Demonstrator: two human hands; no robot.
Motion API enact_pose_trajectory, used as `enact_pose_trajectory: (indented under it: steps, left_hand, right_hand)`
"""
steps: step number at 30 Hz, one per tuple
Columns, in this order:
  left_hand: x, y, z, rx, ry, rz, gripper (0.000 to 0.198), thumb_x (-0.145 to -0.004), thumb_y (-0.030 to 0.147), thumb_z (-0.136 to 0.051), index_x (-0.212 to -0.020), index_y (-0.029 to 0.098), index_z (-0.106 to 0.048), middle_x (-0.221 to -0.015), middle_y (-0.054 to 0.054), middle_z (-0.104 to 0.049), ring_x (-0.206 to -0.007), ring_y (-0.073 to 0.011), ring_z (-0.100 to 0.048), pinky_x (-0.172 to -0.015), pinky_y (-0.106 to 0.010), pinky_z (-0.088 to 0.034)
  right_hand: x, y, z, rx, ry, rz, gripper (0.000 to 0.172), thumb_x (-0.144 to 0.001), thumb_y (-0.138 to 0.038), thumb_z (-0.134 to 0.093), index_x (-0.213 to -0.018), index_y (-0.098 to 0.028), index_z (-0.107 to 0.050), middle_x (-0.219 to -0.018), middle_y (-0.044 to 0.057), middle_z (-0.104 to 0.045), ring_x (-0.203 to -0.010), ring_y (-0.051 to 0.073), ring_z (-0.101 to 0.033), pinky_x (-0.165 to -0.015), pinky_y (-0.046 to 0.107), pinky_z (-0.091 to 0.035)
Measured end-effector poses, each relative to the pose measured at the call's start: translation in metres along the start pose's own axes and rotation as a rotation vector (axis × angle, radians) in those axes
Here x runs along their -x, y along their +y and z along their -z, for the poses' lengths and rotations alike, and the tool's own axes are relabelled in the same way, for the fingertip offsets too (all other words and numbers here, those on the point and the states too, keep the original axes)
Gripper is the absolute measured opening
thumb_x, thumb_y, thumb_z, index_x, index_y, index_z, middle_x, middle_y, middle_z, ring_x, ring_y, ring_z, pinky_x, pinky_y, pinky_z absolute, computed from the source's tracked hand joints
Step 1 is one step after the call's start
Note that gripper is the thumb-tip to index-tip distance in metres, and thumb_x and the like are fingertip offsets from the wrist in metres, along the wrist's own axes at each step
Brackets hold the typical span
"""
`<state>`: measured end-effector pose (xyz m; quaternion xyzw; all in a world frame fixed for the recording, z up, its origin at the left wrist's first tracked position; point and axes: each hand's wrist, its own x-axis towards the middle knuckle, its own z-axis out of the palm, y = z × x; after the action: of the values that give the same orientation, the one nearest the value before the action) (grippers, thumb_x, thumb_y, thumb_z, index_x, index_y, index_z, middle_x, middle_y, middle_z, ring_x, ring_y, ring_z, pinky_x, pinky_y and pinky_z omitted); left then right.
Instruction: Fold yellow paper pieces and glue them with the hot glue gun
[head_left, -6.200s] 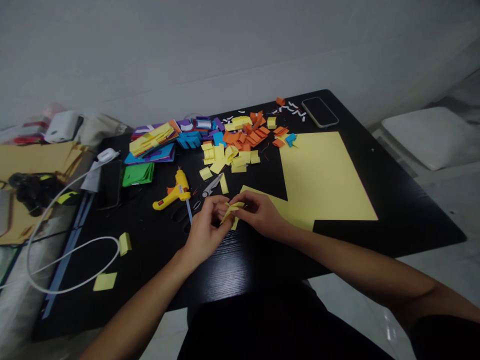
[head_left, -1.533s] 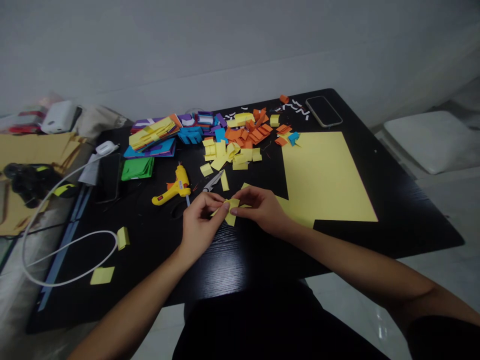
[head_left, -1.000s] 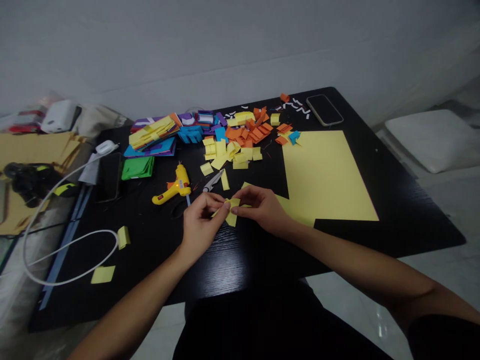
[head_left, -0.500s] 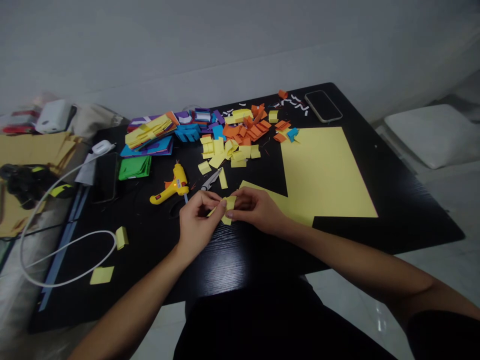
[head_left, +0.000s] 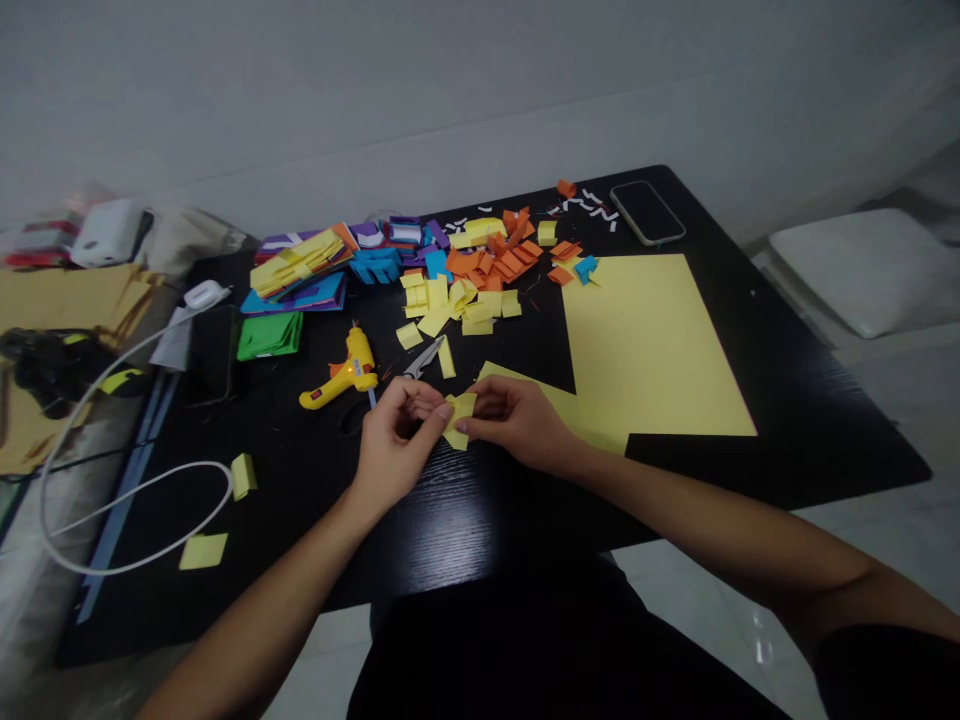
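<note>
head view: both hands, left hand (head_left: 394,447) and right hand (head_left: 514,422), pinch one yellow paper piece (head_left: 459,420).

A home craft corner, by the look of it: a black wood-grain table (head_left: 787,400) pushed against a plain pale wall, its far half strewn with cut and folded paper pieces (head_left: 465,290) in yellow, orange, blue and purple. A yellow glue gun (head_left: 337,372) and scissors (head_left: 421,360) lie near the middle, a large yellow sheet (head_left: 645,350) toward the right edge, a phone (head_left: 646,212) at the far right corner. A white cushion (head_left: 862,268) lies on the tiled floor beyond.
</note>
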<state>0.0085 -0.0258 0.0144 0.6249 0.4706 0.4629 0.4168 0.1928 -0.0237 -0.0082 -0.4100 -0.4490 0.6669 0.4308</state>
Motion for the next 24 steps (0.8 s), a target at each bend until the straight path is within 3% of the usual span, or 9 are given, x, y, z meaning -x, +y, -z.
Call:
enact_pose_trajectory:
  steps: [5,24]
  left_hand:
    - [-0.0028,0.0020,0.0081,-0.115,-0.125,0.031,0.011,-0.093,0.027,-0.069,-0.090,0.017,-0.074,-0.077,0.000,-0.072,-0.066,-0.0113,-0.063,-0.062,-0.021,-0.051]
    - [-0.0042,0.0009,0.0101,-0.125,-0.146,0.014,0.011,-0.093,0.026,-0.069,-0.091,0.018,-0.075,-0.078,-0.001,-0.073,-0.066,-0.0112,-0.064,-0.062,-0.021,-0.051]
  right_hand:
    - [0.0015,0.0023,0.0003,0.062,0.024,0.090,0.033,-0.072,-0.030,-0.088,-0.095,-0.020,-0.067,-0.082,0.001,-0.077,-0.076,0.016,-0.076,-0.079,0.033,-0.063]
    - [0.0048,0.0067,-0.0007,0.182,0.085,0.205,0.031,-0.075,-0.027,-0.085,-0.099,-0.022,-0.067,-0.082,-0.001,-0.076,-0.073,0.015,-0.074,-0.076,0.031,-0.063]
